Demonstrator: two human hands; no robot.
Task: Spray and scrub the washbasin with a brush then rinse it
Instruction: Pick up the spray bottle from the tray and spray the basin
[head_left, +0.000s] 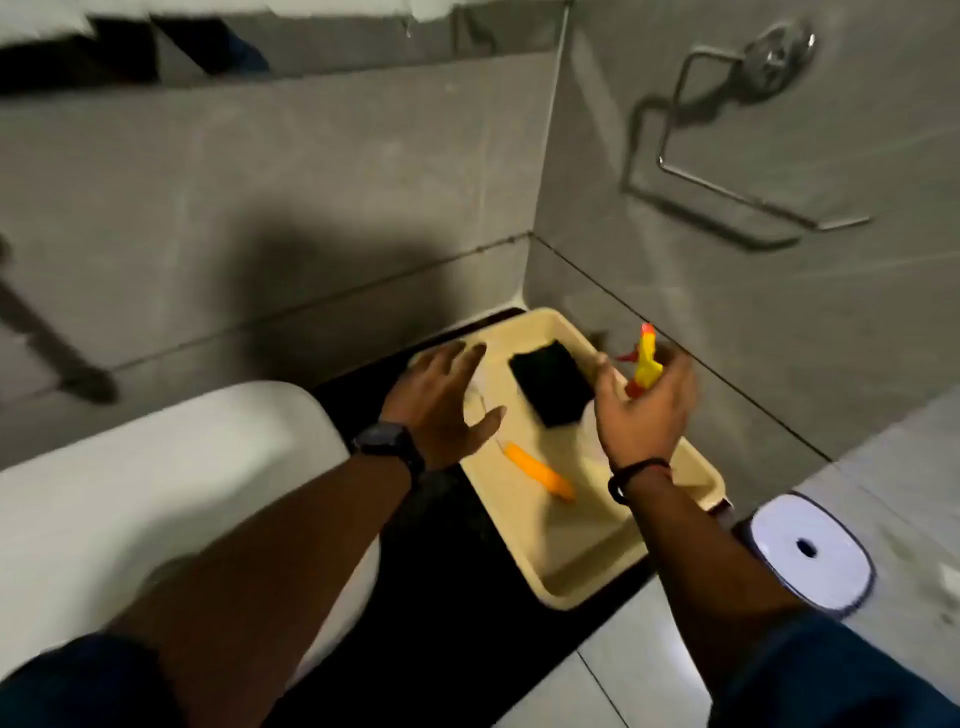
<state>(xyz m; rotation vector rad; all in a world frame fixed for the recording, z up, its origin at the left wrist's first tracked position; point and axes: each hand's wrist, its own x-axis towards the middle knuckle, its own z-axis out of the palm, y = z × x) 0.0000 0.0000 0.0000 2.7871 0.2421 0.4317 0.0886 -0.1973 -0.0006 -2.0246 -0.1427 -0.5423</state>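
White washbasin (171, 467) lower left on dark counter (447, 597). Left hand (447, 400) spread, fingers splayed, over cream tray (587, 561). Right hand (644, 410) curled around yellow-and-red spray bottle (645, 361). Orange brush handle (540, 472), dark sponge (551, 382) inside tray. No legible writing.

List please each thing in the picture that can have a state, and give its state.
left hand: open, fingers spread, above the tray, holds nothing
right hand: closing around the spray bottle
spray bottle: upright, at the tray's right edge
brush: orange handle lying in the tray
black sponge: lying flat in the tray
tray: on the dark counter
towel holder: empty
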